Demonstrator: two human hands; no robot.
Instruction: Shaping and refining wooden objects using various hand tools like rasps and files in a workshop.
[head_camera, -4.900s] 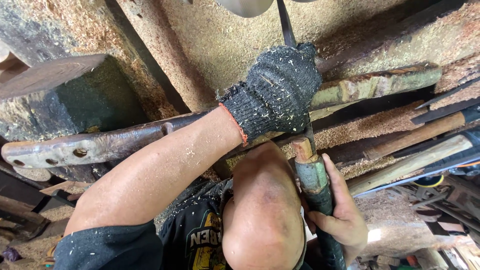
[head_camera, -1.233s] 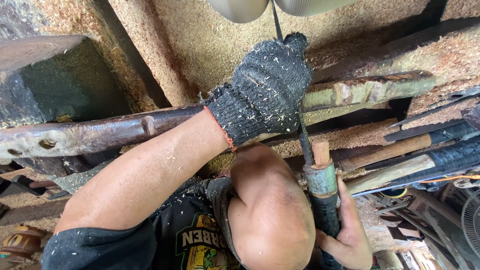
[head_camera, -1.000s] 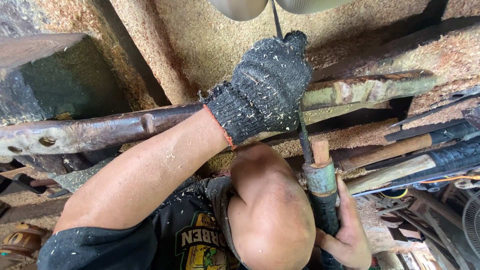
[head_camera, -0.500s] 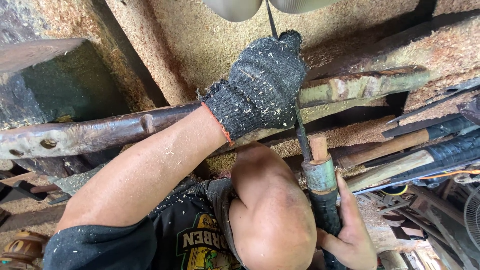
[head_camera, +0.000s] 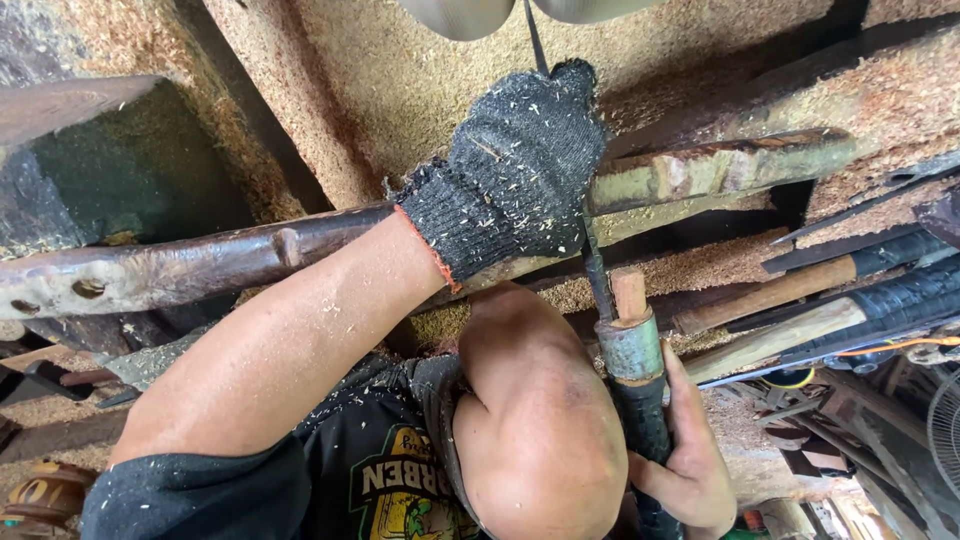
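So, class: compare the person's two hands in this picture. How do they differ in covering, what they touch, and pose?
The left hand wears a dark knitted glove flecked with sawdust; the right hand is bare. The left hand presses flat on the long wooden bar, while the right hand wraps around the tool handle. The left hand sits high in view, the right hand low by the knee. Both steady the same thin-bladed tool's work.

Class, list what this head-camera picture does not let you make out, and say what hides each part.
- Tip of the thin blade: hidden behind the gloved left hand and cut off by the top edge.
- The pale round piece at the top: mostly cut off by the top edge.
- Lower end of the tool handle: covered by the bare right hand and cut off by the bottom edge.
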